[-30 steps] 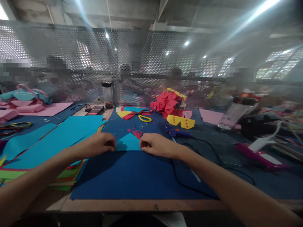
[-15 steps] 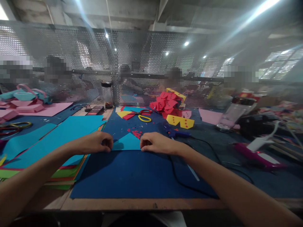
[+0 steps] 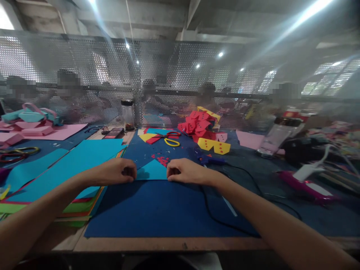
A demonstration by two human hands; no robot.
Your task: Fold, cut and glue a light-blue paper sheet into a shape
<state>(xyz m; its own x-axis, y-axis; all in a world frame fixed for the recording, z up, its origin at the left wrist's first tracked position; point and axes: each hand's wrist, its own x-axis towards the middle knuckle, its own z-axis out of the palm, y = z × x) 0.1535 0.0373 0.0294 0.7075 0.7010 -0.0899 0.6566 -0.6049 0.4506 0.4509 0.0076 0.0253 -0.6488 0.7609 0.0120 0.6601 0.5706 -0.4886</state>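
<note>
Head camera looks down on a wooden table point(image 3: 168, 243) with a large dark blue sheet point(image 3: 157, 210) spread across it. A perforated metal screen point(image 3: 168, 75) stands along the far edge. Behind it sit several blurred people, under a concrete ceiling with bright strip lights.

One light-blue paper point(image 3: 153, 171), folded to a point, lies flat on the dark blue sheet between two hands. The left hand point(image 3: 119, 171) has its fingers curled in at the paper's left lower corner. The right hand point(image 3: 185, 171) is curled the same way at the right lower corner. Both are closed on the paper's edge, though whether they pinch or only press cannot be told.

One stack of coloured sheets point(image 3: 70, 165) lies to the left, partly under the left forearm. There are two pairs of scissors: one with yellow and red handles point(image 3: 170, 138) beyond the paper, and one point(image 3: 17, 152) at far left. One heap of red and yellow folded pieces point(image 3: 201, 125) sits near the screen, and one jar point(image 3: 128, 112) stands against it. One blue glue gun point(image 3: 209, 160) lies just beyond the right hand. One black cable point(image 3: 213, 213) runs under the right forearm.
</note>
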